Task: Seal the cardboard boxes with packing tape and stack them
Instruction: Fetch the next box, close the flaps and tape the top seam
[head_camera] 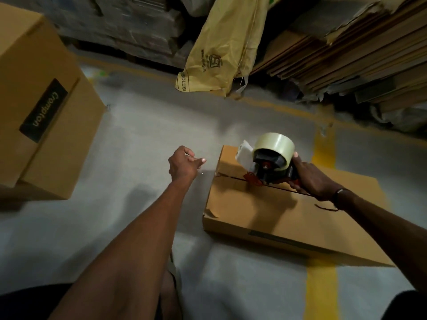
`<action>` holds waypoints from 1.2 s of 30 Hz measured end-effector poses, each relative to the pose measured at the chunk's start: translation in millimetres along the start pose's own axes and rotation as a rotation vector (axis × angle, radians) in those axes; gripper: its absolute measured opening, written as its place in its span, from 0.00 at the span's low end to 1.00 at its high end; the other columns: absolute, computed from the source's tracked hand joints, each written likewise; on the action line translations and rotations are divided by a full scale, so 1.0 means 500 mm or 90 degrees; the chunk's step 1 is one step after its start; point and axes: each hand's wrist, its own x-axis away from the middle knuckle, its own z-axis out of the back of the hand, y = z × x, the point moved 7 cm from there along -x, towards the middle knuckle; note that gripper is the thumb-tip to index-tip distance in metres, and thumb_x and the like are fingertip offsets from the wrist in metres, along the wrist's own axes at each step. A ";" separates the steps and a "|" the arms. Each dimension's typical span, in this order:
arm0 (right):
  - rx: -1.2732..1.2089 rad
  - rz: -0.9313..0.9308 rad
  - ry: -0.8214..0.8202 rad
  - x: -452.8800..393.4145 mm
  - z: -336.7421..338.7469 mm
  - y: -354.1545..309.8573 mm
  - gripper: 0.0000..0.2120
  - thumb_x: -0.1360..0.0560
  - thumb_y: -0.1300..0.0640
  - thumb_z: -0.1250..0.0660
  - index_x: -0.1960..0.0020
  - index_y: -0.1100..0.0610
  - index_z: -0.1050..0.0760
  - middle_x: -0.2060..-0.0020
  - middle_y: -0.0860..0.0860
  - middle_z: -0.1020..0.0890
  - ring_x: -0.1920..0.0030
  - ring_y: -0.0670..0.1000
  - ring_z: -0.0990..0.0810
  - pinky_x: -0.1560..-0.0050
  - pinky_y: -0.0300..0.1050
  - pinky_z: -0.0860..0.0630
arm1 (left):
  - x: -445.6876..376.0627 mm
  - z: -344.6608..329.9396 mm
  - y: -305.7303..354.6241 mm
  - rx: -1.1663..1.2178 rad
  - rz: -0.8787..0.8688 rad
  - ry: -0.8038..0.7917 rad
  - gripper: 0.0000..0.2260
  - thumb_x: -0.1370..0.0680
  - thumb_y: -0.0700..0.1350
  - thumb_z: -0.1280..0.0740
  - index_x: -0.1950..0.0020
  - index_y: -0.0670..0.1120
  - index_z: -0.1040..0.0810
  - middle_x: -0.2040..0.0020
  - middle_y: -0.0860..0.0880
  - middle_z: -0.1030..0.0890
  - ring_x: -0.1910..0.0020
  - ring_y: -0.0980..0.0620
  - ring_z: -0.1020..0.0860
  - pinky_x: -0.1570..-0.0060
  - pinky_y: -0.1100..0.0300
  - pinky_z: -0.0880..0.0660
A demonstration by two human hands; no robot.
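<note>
Nearest: both bare forearms reach forward over a grey floor (pixel 138 139) marked with a yellow painted line (pixel 321 294) that runs away from the viewer.

Flat cardboard box (pixel 288 213) lies on the floor at right, across the yellow line, top flaps folded in with a dark seam between them running across the top. A narrow dark label shows on its near side wall.

Right hand (pixel 309 179), fingers curled round the handle of a tape dispenser (pixel 270 167), holds it on the box top near the far left corner, the red front end touching the seam. A roll of clear tape (pixel 275 144) sits on the dispenser, with a loose end of tape sticking up at its left. A dark cord band is on the right wrist.

Left hand (pixel 184 163) hangs above the bare floor just left of the box's far left corner, not touching the box; fingers loosely curled, thumb out toward the box, holding nothing that can be made out.

Far left: a larger closed box (pixel 44 112) with a dark "Crompton" label, well apart from the flat box.

Far edge of the floor: a yellow printed sack (pixel 221 51) leans beside a stack of flattened cardboard sheets (pixel 346 49).
</note>
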 end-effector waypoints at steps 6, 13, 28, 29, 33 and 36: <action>0.089 0.010 -0.008 -0.036 -0.024 0.027 0.46 0.17 0.34 0.63 0.70 0.65 0.25 0.75 0.58 0.21 0.76 0.53 0.27 0.65 0.42 0.31 | -0.007 -0.029 -0.046 -0.026 -0.002 -0.004 0.18 0.30 0.48 0.17 0.57 0.53 0.27 0.61 0.52 0.17 0.56 0.47 0.15 0.44 0.40 0.20; 0.153 0.040 0.026 -0.057 -0.037 0.048 0.45 0.16 0.34 0.63 0.72 0.60 0.25 0.75 0.56 0.20 0.75 0.53 0.23 0.61 0.46 0.30 | -0.014 -0.042 -0.063 -0.028 0.012 0.005 0.18 0.30 0.49 0.17 0.56 0.53 0.27 0.61 0.53 0.16 0.55 0.49 0.15 0.43 0.38 0.22; 0.142 0.079 0.021 -0.073 -0.043 0.072 0.41 0.14 0.39 0.61 0.74 0.57 0.27 0.76 0.54 0.20 0.75 0.52 0.23 0.60 0.45 0.29 | -0.019 -0.098 -0.150 0.042 0.075 0.009 0.17 0.32 0.49 0.16 0.56 0.51 0.24 0.60 0.50 0.15 0.55 0.47 0.14 0.43 0.43 0.20; 0.140 0.079 0.021 -0.073 -0.043 0.073 0.40 0.14 0.39 0.61 0.74 0.57 0.27 0.76 0.54 0.21 0.76 0.51 0.24 0.60 0.45 0.30 | -0.014 -0.105 -0.155 0.061 0.083 0.009 0.16 0.31 0.48 0.16 0.55 0.49 0.23 0.59 0.49 0.15 0.54 0.46 0.14 0.47 0.50 0.19; 0.140 0.079 0.027 -0.080 -0.041 0.075 0.40 0.15 0.39 0.60 0.73 0.58 0.27 0.77 0.52 0.21 0.76 0.49 0.25 0.60 0.45 0.30 | 0.010 -0.137 -0.154 0.074 0.104 0.003 0.15 0.28 0.45 0.18 0.49 0.43 0.20 0.53 0.46 0.15 0.51 0.49 0.16 0.61 0.68 0.26; 0.155 0.098 0.022 -0.080 -0.044 0.076 0.39 0.17 0.35 0.62 0.71 0.53 0.26 0.76 0.54 0.22 0.74 0.53 0.23 0.59 0.48 0.27 | 0.027 -0.144 -0.173 0.054 0.174 -0.009 0.18 0.26 0.46 0.20 0.43 0.44 0.23 0.46 0.48 0.19 0.48 0.49 0.20 0.59 0.67 0.28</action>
